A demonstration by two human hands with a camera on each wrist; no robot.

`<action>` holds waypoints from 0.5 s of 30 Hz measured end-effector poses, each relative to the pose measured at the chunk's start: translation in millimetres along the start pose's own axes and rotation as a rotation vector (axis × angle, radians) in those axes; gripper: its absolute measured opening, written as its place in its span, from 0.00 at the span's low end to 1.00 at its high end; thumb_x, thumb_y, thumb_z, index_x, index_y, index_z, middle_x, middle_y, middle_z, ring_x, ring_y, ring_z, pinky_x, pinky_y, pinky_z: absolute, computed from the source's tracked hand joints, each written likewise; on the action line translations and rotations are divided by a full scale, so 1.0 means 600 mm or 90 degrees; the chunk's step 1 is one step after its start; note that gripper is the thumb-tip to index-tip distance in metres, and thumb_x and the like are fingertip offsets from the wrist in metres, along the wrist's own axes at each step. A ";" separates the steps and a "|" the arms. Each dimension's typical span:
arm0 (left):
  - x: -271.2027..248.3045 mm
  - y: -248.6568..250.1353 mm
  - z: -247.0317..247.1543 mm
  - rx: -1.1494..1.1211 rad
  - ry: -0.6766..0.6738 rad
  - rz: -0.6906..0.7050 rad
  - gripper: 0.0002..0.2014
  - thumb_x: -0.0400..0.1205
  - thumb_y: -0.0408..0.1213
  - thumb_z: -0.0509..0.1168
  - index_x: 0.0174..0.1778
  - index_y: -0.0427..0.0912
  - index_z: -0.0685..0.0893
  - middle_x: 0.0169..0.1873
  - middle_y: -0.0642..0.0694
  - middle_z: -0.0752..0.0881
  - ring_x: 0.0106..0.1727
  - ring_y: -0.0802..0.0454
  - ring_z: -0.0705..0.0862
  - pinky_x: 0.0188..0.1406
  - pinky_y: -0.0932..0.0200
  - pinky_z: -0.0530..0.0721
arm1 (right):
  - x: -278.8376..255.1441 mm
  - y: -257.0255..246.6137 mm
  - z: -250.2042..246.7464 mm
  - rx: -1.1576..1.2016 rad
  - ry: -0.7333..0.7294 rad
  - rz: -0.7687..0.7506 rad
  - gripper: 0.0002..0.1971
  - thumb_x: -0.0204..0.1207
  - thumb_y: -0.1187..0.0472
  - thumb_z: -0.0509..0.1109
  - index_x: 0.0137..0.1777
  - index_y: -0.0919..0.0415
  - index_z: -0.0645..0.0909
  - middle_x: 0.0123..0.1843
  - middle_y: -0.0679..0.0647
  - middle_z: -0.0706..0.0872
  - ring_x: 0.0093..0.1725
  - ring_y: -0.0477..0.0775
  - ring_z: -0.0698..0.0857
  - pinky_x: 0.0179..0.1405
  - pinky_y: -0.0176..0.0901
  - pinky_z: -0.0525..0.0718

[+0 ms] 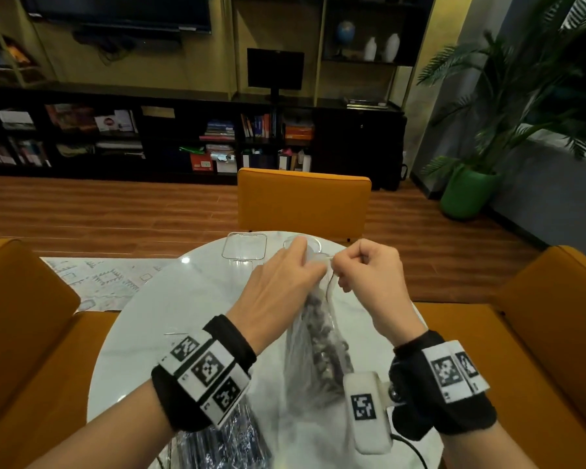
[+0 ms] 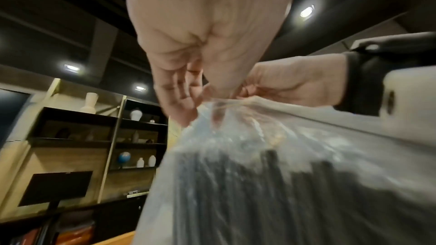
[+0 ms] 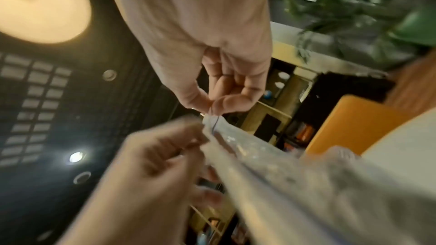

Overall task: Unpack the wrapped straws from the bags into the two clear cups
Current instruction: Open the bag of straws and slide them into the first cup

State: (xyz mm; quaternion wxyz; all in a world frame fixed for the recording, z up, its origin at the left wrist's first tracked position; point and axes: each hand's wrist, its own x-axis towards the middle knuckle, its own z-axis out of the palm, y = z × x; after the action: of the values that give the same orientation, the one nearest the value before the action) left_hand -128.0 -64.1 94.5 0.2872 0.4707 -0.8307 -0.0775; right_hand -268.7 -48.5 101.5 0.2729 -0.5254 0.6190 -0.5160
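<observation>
Over the middle of the round table I hold up a clear bag full of dark wrapped straws. My left hand grips its gathered neck, and the wrist view shows that hand at the top of the bag. My right hand pinches a thin tie at the neck between thumb and forefinger. Two clear cups stand at the far edge: one in full view, the other partly behind my left hand. A second bag of straws lies under my left wrist.
The white marble table is ringed by orange chairs, one across and one on each side. A paper sheet lies on the floor at left. A potted plant stands at the far right.
</observation>
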 end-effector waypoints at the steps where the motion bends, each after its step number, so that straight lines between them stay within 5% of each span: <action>1: -0.005 -0.002 0.007 -0.015 -0.033 -0.053 0.09 0.88 0.38 0.55 0.57 0.38 0.77 0.38 0.49 0.73 0.40 0.46 0.74 0.38 0.50 0.72 | -0.001 0.001 0.000 0.025 -0.024 0.005 0.05 0.71 0.70 0.70 0.35 0.72 0.82 0.30 0.64 0.84 0.26 0.47 0.79 0.32 0.46 0.80; 3: -0.007 -0.008 0.016 -0.064 -0.054 -0.084 0.11 0.87 0.37 0.57 0.56 0.39 0.82 0.38 0.55 0.75 0.41 0.47 0.79 0.42 0.53 0.78 | -0.008 0.007 0.013 -0.032 -0.050 -0.029 0.04 0.73 0.67 0.70 0.38 0.65 0.85 0.34 0.61 0.88 0.31 0.49 0.84 0.35 0.47 0.82; 5: -0.002 -0.020 0.017 -0.194 -0.043 -0.113 0.10 0.83 0.33 0.63 0.45 0.42 0.91 0.34 0.60 0.80 0.37 0.54 0.85 0.42 0.57 0.86 | -0.019 0.018 0.027 -0.120 -0.090 -0.046 0.05 0.77 0.57 0.70 0.49 0.56 0.84 0.41 0.52 0.89 0.40 0.47 0.87 0.38 0.40 0.83; 7: 0.000 -0.028 0.016 -0.279 -0.052 -0.124 0.10 0.78 0.28 0.66 0.42 0.44 0.93 0.41 0.53 0.85 0.44 0.54 0.87 0.47 0.55 0.89 | -0.024 0.030 0.027 -0.146 -0.143 -0.012 0.09 0.80 0.51 0.69 0.56 0.51 0.80 0.40 0.48 0.89 0.38 0.44 0.87 0.36 0.37 0.82; 9: -0.008 -0.033 0.018 -0.225 -0.070 -0.062 0.14 0.78 0.25 0.65 0.47 0.47 0.93 0.51 0.48 0.80 0.48 0.54 0.81 0.53 0.61 0.84 | -0.017 0.039 0.012 -0.169 -0.124 -0.018 0.02 0.80 0.58 0.67 0.49 0.51 0.82 0.33 0.51 0.90 0.33 0.49 0.89 0.38 0.48 0.89; 11: -0.016 -0.039 0.030 -0.131 -0.068 -0.026 0.15 0.80 0.25 0.63 0.49 0.46 0.93 0.55 0.46 0.74 0.43 0.55 0.76 0.51 0.60 0.82 | -0.007 0.051 -0.004 -0.172 -0.040 -0.009 0.09 0.78 0.66 0.64 0.42 0.54 0.84 0.30 0.54 0.90 0.36 0.57 0.90 0.42 0.56 0.89; 13: -0.014 -0.039 0.043 -0.088 -0.055 -0.077 0.14 0.81 0.32 0.64 0.56 0.49 0.90 0.55 0.46 0.72 0.42 0.52 0.77 0.50 0.55 0.83 | -0.007 0.051 0.002 -0.095 -0.004 0.045 0.08 0.78 0.66 0.62 0.46 0.58 0.83 0.32 0.54 0.88 0.35 0.60 0.86 0.38 0.52 0.84; 15: -0.007 -0.028 0.055 -0.201 -0.096 -0.135 0.21 0.78 0.31 0.67 0.65 0.54 0.83 0.52 0.47 0.71 0.51 0.49 0.78 0.53 0.57 0.83 | -0.017 0.049 0.025 -0.029 -0.073 0.104 0.07 0.80 0.63 0.62 0.56 0.58 0.78 0.35 0.54 0.83 0.34 0.55 0.80 0.31 0.45 0.76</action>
State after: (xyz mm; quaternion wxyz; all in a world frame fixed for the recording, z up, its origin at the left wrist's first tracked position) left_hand -132.2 -74.1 59.1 0.2848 0.4973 -0.7733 -0.2714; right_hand -263.5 -46.7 67.5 0.3369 -0.5078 0.6549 -0.4469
